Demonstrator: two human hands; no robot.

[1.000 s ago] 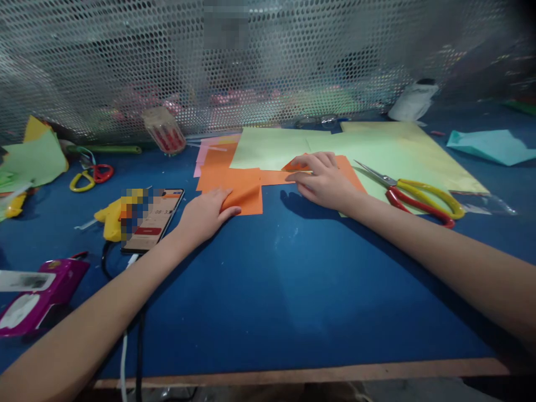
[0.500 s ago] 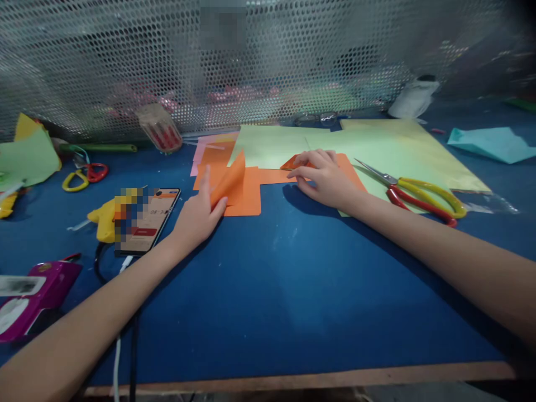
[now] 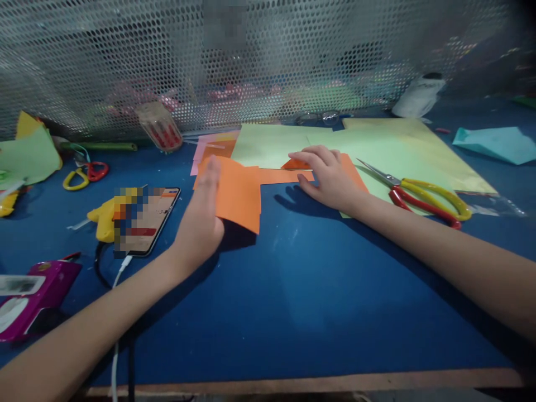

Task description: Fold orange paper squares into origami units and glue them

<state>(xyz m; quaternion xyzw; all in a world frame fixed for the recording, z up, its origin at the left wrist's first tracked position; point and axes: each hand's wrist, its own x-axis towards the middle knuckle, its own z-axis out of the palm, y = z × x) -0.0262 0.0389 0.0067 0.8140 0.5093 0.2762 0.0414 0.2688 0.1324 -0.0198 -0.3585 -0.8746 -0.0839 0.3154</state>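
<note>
My left hand (image 3: 201, 215) grips an orange sheet of paper (image 3: 238, 192) by its left side. The sheet is tilted, and its near edge stands off the table above a dark shadow. These fingers are slightly blurred, and the thumb is mostly hidden. Over other orange paper (image 3: 354, 170) hovers or rests my right hand (image 3: 326, 176), thumb apart from the fingers and nothing gripped. Its fingertips are at a small folded orange piece (image 3: 294, 164); whether they touch it I cannot tell. An orange strip (image 3: 282, 177) lies between my hands.
Scissors with red and yellow handles (image 3: 422, 195) lie right, on light green paper (image 3: 377, 148). On the left are a phone (image 3: 153, 220), a yellow glue gun (image 3: 106, 218), a purple device (image 3: 46, 296) and smaller scissors (image 3: 86, 174). A clear jar (image 3: 159, 128) stands near the perforated screen (image 3: 268, 61).
My left hand has closed on the orange sheet, which has swung from an upright flap to a tilted sheet facing me. My right thumb has drawn away from the fingers.
</note>
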